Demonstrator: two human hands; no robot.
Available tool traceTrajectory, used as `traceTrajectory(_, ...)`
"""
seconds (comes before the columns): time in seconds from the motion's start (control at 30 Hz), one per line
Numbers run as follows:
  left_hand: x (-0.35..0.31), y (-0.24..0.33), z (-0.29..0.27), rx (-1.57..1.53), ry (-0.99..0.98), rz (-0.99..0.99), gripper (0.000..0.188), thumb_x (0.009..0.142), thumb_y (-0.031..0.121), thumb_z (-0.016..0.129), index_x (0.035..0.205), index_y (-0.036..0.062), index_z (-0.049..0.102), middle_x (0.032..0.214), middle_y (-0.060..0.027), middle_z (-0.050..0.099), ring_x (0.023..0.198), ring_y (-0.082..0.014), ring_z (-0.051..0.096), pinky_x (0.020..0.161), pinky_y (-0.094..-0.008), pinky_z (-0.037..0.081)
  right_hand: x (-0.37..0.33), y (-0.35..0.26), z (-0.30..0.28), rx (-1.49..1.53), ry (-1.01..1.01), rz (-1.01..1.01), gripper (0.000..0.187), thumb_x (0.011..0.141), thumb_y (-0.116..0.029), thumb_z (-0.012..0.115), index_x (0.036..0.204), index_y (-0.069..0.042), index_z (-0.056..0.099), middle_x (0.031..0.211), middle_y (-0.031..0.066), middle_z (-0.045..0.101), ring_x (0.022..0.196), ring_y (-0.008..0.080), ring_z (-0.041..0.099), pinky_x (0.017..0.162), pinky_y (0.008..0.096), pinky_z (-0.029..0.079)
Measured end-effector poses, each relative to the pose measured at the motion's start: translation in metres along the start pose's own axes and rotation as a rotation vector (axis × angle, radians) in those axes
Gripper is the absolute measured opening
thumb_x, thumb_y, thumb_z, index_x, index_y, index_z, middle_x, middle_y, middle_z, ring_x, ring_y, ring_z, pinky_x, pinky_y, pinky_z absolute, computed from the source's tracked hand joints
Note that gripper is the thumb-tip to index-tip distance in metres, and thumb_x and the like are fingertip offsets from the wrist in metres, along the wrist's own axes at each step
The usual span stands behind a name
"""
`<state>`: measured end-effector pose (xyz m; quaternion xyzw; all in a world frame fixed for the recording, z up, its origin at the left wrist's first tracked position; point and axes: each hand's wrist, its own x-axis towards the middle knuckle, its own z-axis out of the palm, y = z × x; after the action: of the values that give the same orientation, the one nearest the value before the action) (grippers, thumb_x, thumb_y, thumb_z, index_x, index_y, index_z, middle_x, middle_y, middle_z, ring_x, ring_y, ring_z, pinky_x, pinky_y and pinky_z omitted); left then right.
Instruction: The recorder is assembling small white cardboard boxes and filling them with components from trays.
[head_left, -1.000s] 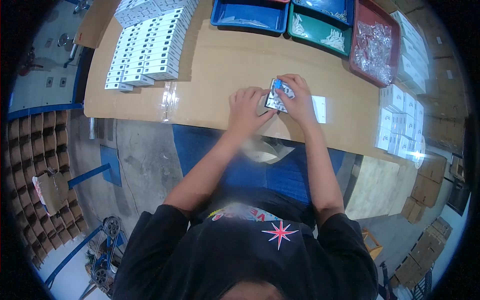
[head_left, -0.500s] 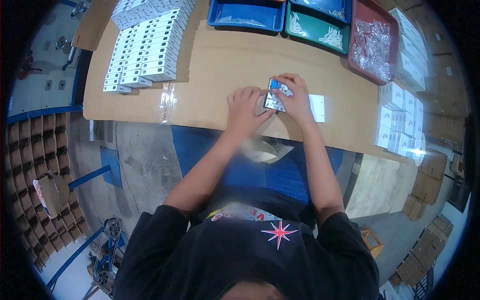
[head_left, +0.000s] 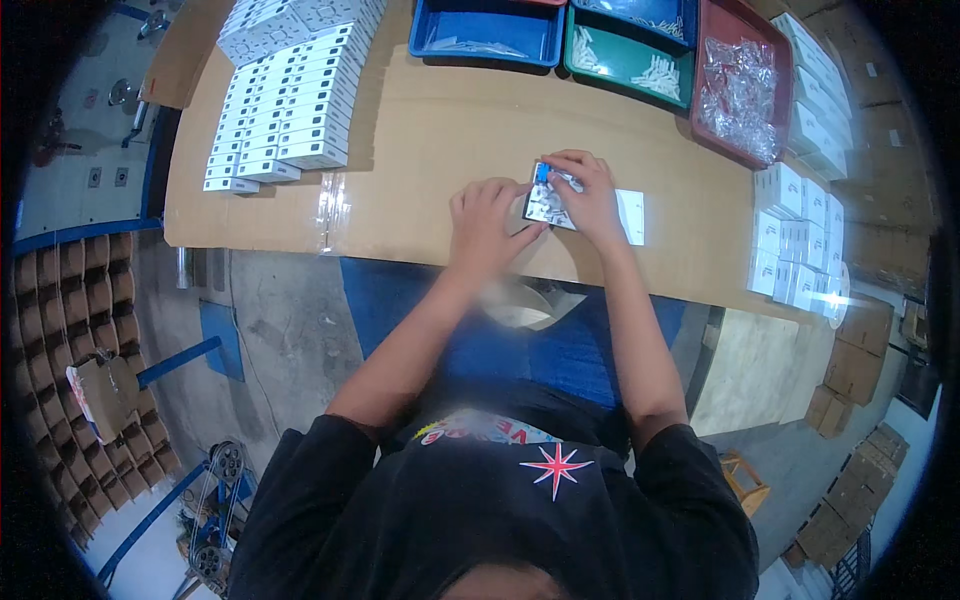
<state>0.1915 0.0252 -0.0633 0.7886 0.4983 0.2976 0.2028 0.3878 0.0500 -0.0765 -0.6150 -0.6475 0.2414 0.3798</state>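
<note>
Near the table's front edge lies a small open box (head_left: 545,208) with a dark rim, filled with pale and shiny bits too small to name. A small blue piece (head_left: 542,172) shows at its far left corner. My left hand (head_left: 485,222) grips the box's left side, thumb at the near corner and forefinger at the far one. Over its right part, my right hand (head_left: 592,203) is bent, fingertips pressed down by the blue piece; what they pinch, if anything, is hidden. Just right of the box, partly behind that hand, a white flat panel (head_left: 632,216) lies on the table.
Stacks of white boxes (head_left: 285,115) stand at the far left of the cardboard-covered table (head_left: 420,150). Along the back are a blue tray (head_left: 485,58), a green tray (head_left: 625,83) with white pieces, and a red tray (head_left: 740,153) with clear bags. More white boxes (head_left: 795,235) line the right.
The right fingers have shifted slightly at the box's far left corner, with the blue piece still beside them. The left hand keeps its hold. The whole view has shifted slightly.
</note>
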Motion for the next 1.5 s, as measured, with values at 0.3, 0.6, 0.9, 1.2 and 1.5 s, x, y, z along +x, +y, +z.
traceTrajectory(0.3,0.000,-0.002,0.001,-0.006,0.005,0.003,0.055,0.076,0.038,0.084,0.124,0.0153,0.068,0.116,-0.0026,0.063,0.117,-0.0257,0.053,0.101,-0.0437,0.035,0.032,0.013,-0.011,0.270,-0.306,0.352,0.026,0.084,-0.011,0.077,0.110,-0.010,0.080,0.102,0.0099,0.078,0.095,0.0225,0.074,0.087,0.0334,0.056)
traceTrajectory(0.6,-0.002,-0.002,0.002,0.008,0.012,0.009,0.056,0.077,0.039,0.084,0.125,0.0154,0.068,0.115,-0.0023,0.062,0.115,-0.0260,0.053,0.100,-0.0434,0.035,0.032,-0.018,-0.024,0.001,-0.346,0.083,0.028,0.082,-0.007,0.074,0.110,-0.009,0.078,0.105,0.0113,0.074,0.101,0.0300,0.070,0.090,0.0391,0.054)
traceTrajectory(0.9,0.000,-0.001,0.000,0.020,-0.005,0.007,0.055,0.078,0.037,0.083,0.126,0.0158,0.067,0.116,-0.0024,0.062,0.116,-0.0258,0.053,0.100,-0.0437,0.035,0.026,-0.033,-0.027,-0.289,-0.325,-0.240,0.028,0.080,-0.009,0.073,0.107,-0.004,0.074,0.108,0.0137,0.069,0.103,0.0346,0.067,0.091,0.0431,0.053)
traceTrajectory(1.2,-0.001,0.001,0.000,-0.011,0.000,-0.009,0.054,0.078,0.037,0.083,0.125,0.0157,0.068,0.115,-0.0027,0.062,0.116,-0.0259,0.053,0.101,-0.0438,0.034,0.010,-0.031,-0.019,-0.034,-0.150,-0.135,0.026,0.080,-0.011,0.074,0.105,-0.004,0.071,0.103,0.0130,0.070,0.103,0.0348,0.065,0.091,0.0432,0.052)
traceTrajectory(1.5,0.000,0.000,0.001,0.012,0.010,0.015,0.054,0.077,0.037,0.084,0.125,0.0178,0.066,0.115,-0.0022,0.061,0.116,-0.0253,0.053,0.099,-0.0433,0.035,0.012,-0.032,-0.020,-0.112,-0.156,-0.146,0.027,0.078,-0.010,0.075,0.104,-0.005,0.071,0.102,0.0121,0.071,0.103,0.0336,0.066,0.090,0.0443,0.052)
